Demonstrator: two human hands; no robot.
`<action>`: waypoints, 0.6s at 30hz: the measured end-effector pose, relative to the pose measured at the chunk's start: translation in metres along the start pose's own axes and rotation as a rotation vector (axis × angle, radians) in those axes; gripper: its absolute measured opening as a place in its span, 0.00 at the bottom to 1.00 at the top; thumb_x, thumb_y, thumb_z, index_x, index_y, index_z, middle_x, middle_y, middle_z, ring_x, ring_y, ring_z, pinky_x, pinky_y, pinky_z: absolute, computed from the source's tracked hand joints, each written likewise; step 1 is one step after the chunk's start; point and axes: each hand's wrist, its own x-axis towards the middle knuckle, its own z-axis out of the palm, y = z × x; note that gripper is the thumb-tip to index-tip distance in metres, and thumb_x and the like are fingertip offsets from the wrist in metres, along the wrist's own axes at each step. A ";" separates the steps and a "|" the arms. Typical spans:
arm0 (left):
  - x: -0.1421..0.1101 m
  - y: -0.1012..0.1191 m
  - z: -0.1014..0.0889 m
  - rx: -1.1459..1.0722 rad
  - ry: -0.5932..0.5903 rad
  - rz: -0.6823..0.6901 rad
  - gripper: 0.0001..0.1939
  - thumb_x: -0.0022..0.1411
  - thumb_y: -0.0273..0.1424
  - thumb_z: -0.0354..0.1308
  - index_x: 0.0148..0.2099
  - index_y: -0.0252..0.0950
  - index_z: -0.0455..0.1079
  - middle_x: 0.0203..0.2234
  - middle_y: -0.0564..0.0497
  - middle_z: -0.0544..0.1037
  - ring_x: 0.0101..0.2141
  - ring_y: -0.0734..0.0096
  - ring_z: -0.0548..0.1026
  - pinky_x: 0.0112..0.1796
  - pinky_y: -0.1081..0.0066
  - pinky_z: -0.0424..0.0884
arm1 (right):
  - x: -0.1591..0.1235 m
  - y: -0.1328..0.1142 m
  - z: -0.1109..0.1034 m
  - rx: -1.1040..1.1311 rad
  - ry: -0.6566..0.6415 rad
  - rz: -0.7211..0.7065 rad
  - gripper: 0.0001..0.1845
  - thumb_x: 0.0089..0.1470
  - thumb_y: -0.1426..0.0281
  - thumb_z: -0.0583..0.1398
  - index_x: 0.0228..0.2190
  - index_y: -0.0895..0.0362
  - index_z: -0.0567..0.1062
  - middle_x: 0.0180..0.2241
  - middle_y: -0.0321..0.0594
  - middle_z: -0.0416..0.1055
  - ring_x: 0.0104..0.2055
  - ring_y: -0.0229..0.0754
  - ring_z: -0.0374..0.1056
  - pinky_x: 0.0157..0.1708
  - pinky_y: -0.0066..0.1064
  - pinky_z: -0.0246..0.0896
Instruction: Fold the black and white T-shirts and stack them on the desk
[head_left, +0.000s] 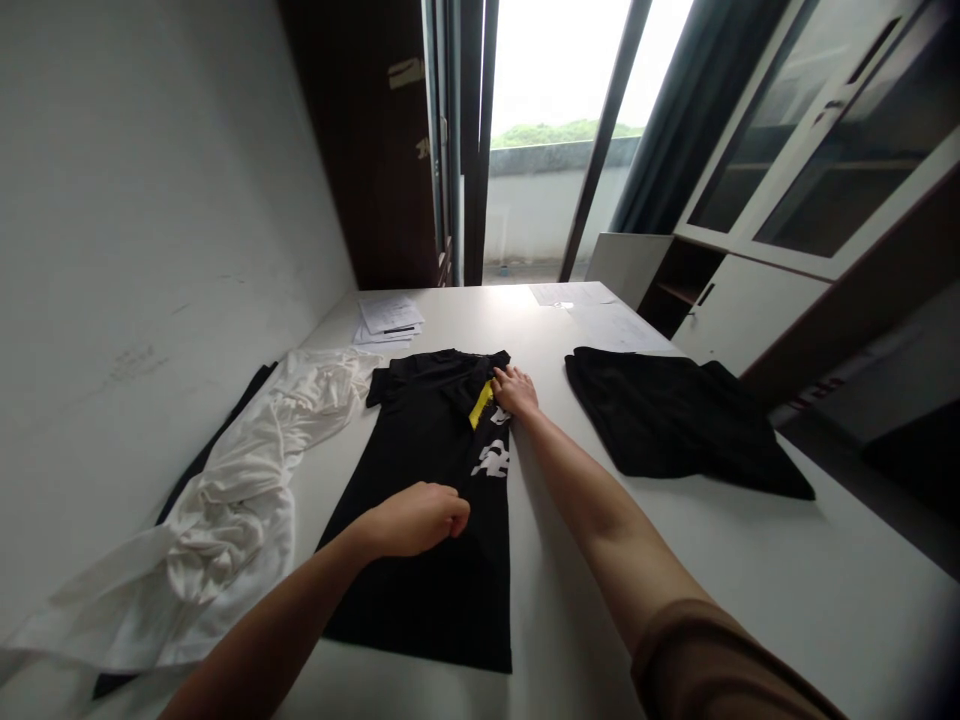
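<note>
A black T-shirt [420, 470] with a white print and a yellow strip lies lengthwise on the white table [675, 560], partly folded. My left hand [416, 518] rests on its middle with the fingers curled, pinching the cloth at the folded edge. My right hand [514, 390] reaches to the shirt's far right corner near the collar, and its fingers grip the fabric beside the yellow strip.
A crumpled white garment [247, 480] lies at the left over a dark one, against the wall. A black garment [675, 420] lies spread at the right. Papers [386, 318] sit at the table's far end, near the window. Cabinets stand at the right.
</note>
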 end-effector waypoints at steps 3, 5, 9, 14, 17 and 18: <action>0.002 -0.006 0.008 0.129 -0.121 -0.048 0.08 0.60 0.22 0.56 0.36 0.41 0.71 0.33 0.54 0.78 0.34 0.67 0.76 0.33 0.72 0.65 | -0.002 0.000 -0.003 0.016 0.017 -0.003 0.30 0.71 0.56 0.46 0.68 0.51 0.62 0.71 0.45 0.52 0.73 0.53 0.46 0.69 0.48 0.39; 0.009 -0.004 0.016 0.172 -0.046 -0.064 0.07 0.63 0.24 0.55 0.38 0.42 0.71 0.34 0.54 0.79 0.35 0.66 0.77 0.34 0.71 0.66 | -0.006 0.000 -0.006 0.037 0.048 -0.010 0.30 0.70 0.55 0.47 0.68 0.52 0.63 0.71 0.47 0.53 0.72 0.54 0.48 0.68 0.47 0.42; 0.027 0.011 0.033 0.212 0.265 -0.052 0.07 0.70 0.31 0.52 0.46 0.41 0.71 0.42 0.48 0.78 0.43 0.62 0.75 0.44 0.66 0.71 | -0.021 -0.006 -0.011 0.072 0.130 -0.159 0.29 0.70 0.57 0.50 0.66 0.53 0.65 0.69 0.46 0.57 0.70 0.51 0.52 0.67 0.44 0.46; 0.035 0.015 0.054 0.227 0.256 0.152 0.27 0.64 0.37 0.64 0.63 0.41 0.66 0.62 0.42 0.68 0.62 0.50 0.65 0.61 0.54 0.63 | -0.040 -0.030 -0.010 0.020 0.023 -0.267 0.27 0.69 0.56 0.52 0.64 0.51 0.68 0.68 0.47 0.60 0.69 0.55 0.52 0.67 0.50 0.44; 0.032 -0.006 0.043 0.169 0.243 0.209 0.24 0.65 0.36 0.63 0.63 0.44 0.69 0.64 0.45 0.67 0.65 0.52 0.63 0.65 0.54 0.58 | -0.050 -0.047 -0.010 -0.035 0.024 -0.219 0.28 0.68 0.54 0.53 0.63 0.51 0.69 0.69 0.50 0.57 0.71 0.61 0.47 0.67 0.57 0.40; 0.030 -0.018 0.035 0.128 0.268 0.197 0.21 0.67 0.36 0.61 0.61 0.44 0.70 0.63 0.46 0.69 0.64 0.55 0.64 0.65 0.56 0.59 | -0.054 -0.052 -0.010 -0.045 0.038 -0.216 0.28 0.68 0.54 0.52 0.63 0.52 0.69 0.68 0.51 0.57 0.71 0.62 0.47 0.67 0.57 0.39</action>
